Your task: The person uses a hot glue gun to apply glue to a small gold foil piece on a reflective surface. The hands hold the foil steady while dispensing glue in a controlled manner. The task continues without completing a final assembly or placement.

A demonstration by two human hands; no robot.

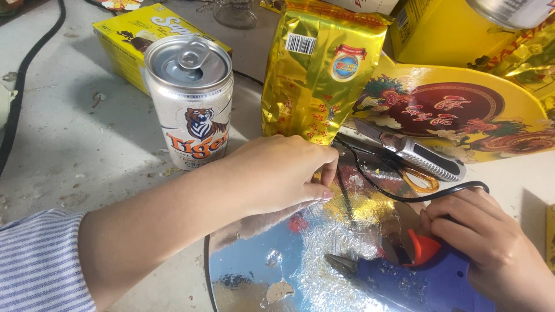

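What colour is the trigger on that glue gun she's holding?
The trigger is orange-red, on a blue glue gun in the right hand; the head view shows it.

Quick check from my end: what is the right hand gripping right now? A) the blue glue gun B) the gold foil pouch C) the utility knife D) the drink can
A: the right hand is wrapped around the blue glue gun, whose nozzle points left over the shiny round board.
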